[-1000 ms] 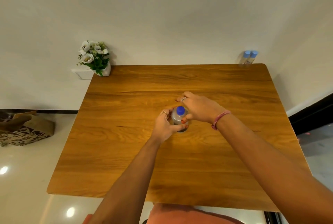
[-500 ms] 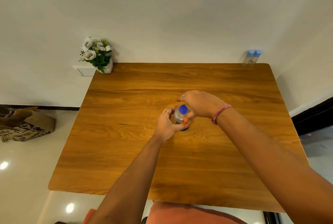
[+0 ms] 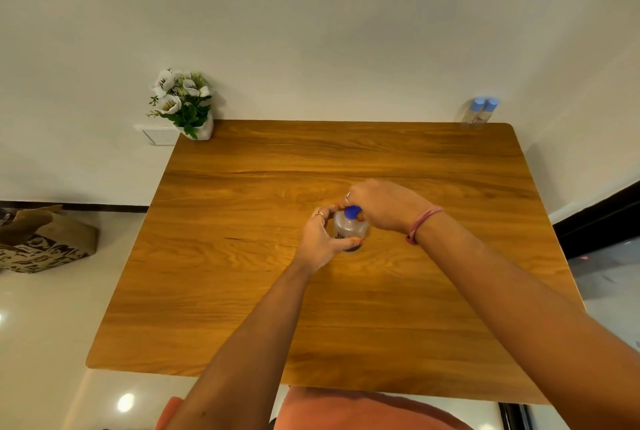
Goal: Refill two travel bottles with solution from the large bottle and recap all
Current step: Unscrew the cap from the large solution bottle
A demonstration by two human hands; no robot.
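Head view: left hand (image 3: 320, 239) grips large bottle (image 3: 349, 230) upright mid-table (image 3: 242, 291); right hand (image 3: 384, 206) fingers pinch blue cap (image 3: 352, 212). Two small bottles (image 3: 479, 114) at far right corner.

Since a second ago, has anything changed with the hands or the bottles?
The right hand closed its fingers down onto the blue cap of the large bottle; earlier it lay looser beside the cap. The left hand holds the bottle's body as before. The bottle stays upright mid-table, cap still on. The two travel bottles stay capped at the table's far right corner.
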